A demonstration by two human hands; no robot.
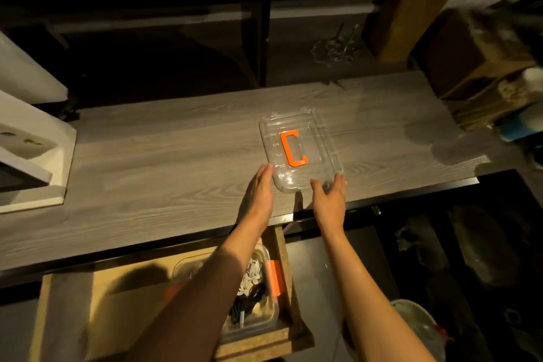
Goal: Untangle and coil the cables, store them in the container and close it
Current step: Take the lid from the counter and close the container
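A clear plastic lid (318, 138) with an orange handle (292, 149) lies flat on the grey wooden tabletop (161, 156). My left hand (262, 189) rests with straight fingers against the lid's near left edge. My right hand (330, 195) touches the lid's near right corner, thumb and fingers spread at the rim. Below the table edge, a clear container (258, 317) with an orange latch (276, 278) sits on a low wooden stand. It holds white cables (251, 276) and black cables (248, 304), partly hidden by my left forearm.
A white stand base (32, 153) occupies the table's left end. Cardboard boxes and clutter (484, 82) crowd the right end. Glass items (336, 50) sit behind the table. A round white object (417, 329) lies on the floor at lower right.
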